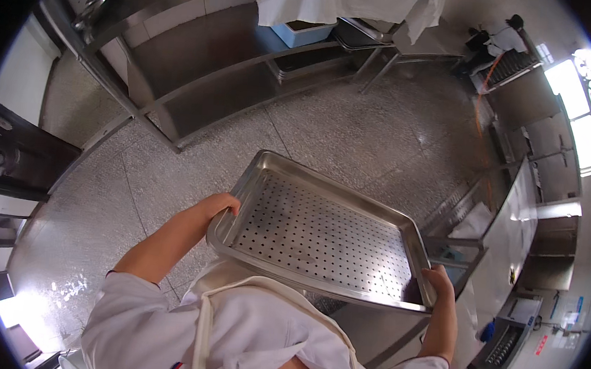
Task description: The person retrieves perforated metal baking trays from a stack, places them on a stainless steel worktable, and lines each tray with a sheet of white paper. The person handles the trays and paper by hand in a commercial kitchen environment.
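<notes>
A rectangular perforated metal tray [318, 232] with raised sides is held in front of my body, above the floor. My left hand [222, 205] grips its left short rim, with the fingers partly hidden by the edge. On the opposite short side, my right hand [437, 282] holds the rim near the lower right corner. Nothing lies on the tray's perforated base. A white jacket and a white apron [267, 295] show just below the tray's near edge.
A steel shelved table [190, 74] stands ahead, bearing a blue plastic bin [303, 35] and white cloth [339, 2]. Stacked trays [309, 64] sit on its lower shelf. A steel worktable [502, 240] runs along the right. An orange hose [478, 115] hangs at the back right.
</notes>
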Motion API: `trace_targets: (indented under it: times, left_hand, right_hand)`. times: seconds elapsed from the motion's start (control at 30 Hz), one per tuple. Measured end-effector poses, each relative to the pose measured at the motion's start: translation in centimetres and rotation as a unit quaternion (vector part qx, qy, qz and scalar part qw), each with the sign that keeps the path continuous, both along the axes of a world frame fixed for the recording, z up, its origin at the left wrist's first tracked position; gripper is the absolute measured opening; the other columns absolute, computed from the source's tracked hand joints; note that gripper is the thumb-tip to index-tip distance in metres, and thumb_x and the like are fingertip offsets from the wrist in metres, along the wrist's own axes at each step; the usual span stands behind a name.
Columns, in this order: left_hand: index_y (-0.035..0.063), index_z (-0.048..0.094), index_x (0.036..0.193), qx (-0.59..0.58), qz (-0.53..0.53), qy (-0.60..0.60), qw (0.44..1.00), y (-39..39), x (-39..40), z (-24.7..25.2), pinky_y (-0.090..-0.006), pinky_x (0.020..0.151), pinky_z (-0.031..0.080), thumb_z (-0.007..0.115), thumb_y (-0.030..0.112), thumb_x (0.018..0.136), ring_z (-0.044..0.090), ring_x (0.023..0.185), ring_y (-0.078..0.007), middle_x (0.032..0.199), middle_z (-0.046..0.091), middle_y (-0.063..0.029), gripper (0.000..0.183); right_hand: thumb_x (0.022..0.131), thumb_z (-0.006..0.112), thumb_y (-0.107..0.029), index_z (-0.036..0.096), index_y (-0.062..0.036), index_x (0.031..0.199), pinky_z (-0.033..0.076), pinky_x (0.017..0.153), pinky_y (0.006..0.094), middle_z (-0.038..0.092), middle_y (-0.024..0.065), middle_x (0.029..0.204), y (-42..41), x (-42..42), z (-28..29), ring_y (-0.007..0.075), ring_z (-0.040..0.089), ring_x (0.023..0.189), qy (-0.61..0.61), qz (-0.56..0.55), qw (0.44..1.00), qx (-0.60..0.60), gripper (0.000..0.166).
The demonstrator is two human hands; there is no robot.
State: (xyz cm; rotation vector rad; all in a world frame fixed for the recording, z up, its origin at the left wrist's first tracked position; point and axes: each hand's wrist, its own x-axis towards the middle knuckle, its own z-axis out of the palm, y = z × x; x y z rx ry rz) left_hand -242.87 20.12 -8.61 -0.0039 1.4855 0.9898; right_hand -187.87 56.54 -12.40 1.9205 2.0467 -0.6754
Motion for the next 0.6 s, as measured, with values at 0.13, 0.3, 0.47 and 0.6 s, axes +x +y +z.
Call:
trace_targets:
  times: [0.13,0.3,0.47,0.6]
  left_hand:
    - [0.0103,0.056,0.066,-0.044,0.047,-0.001,0.998,3.3,-3.9,-3.5,-0.0302,0.059,0.042,0.058,0.019,0.055,0.052,0.065,-0.0191,0.071,0.055,-0.0072,0.014]
    - [0.0108,0.059,0.07,-0.149,0.11,0.075,0.98,10.1,-7.5,-0.5,-0.0318,0.061,0.042,0.059,0.02,0.056,0.053,0.067,-0.0204,0.074,0.056,-0.0076,0.017]
    - [0.0075,0.06,0.09,-0.136,0.194,0.091,0.967,8.8,-13.1,0.1,-0.0329,0.063,0.044,0.058,0.017,0.058,0.055,0.071,-0.0205,0.081,0.058,-0.0096,0.034]
    - [0.0054,0.057,0.105,-0.121,0.255,0.128,0.951,5.1,-19.3,2.2,-0.0349,0.07,0.046,0.058,0.01,0.06,0.057,0.079,-0.0228,0.087,0.058,-0.0116,0.045]
  right_hand:
    - [0.07,0.067,-0.027,0.063,0.0079,0.089,0.047,0.069,0.037,0.065,0.0182,0.083,10.3,-10.1,-6.8,0.0244,0.063,0.081,0.005,0.062,0.996,-0.063,0.04]
    - [0.073,0.061,-0.028,0.06,0.0091,0.099,0.047,0.076,0.0431,0.06,0.0277,0.099,19.1,-20.1,-13.6,0.0388,0.059,0.094,-0.044,0.168,0.983,-0.06,0.046]
    - [0.074,0.061,-0.021,0.06,0.0074,0.095,0.048,0.073,0.0433,0.062,0.0259,0.089,20.7,-32.0,-9.2,0.0396,0.06,0.089,0.024,0.215,0.973,-0.079,0.036]
    - [0.076,0.061,-0.02,0.058,0.0079,0.086,0.045,0.066,0.0407,0.06,0.0224,0.077,18.4,-42.4,-5.6,0.0335,0.059,0.074,0.127,0.228,0.964,-0.051,0.03]
